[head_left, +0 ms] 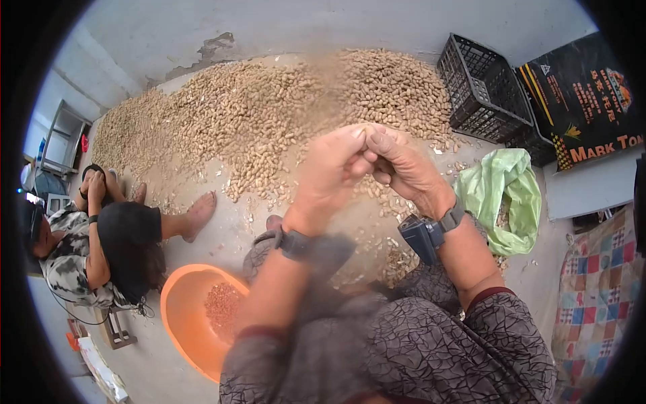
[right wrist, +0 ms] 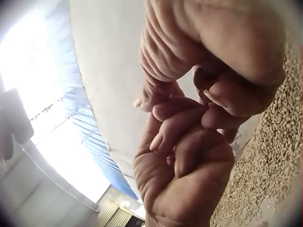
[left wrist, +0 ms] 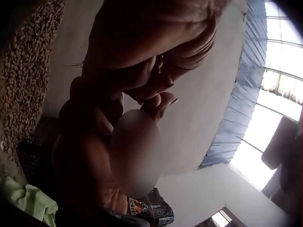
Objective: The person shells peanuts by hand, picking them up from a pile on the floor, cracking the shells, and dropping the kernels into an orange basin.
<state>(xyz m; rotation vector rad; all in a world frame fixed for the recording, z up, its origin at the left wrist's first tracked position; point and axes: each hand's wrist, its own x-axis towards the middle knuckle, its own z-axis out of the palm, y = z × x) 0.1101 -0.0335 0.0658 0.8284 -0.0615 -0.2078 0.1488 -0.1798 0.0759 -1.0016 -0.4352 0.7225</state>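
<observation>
Both hands are raised, their curled fingers meeting at the tips. My left hand point(head_left: 333, 168) is slightly blurred in the head view; my right hand point(head_left: 410, 165) touches it from the right. In the right wrist view a small reddish peanut kernel point(right wrist: 170, 160) shows among the curled fingers of my left hand point(right wrist: 184, 179), below my right hand point(right wrist: 222, 56). Whatever lies between the fingertips is hidden. The left wrist view is dark, with my left hand point(left wrist: 151, 42) above my right hand point(left wrist: 90, 156). Unshelled peanuts point(head_left: 269, 101) lie heaped beyond the hands.
An orange basin point(head_left: 178, 296) with reddish kernels point(head_left: 223, 310) stands at lower left. Beside it sits another person point(head_left: 111, 242). At right are a green bag point(head_left: 501, 195), black crates point(head_left: 481, 87) and a printed black sack point(head_left: 585, 94). Shell bits litter the floor.
</observation>
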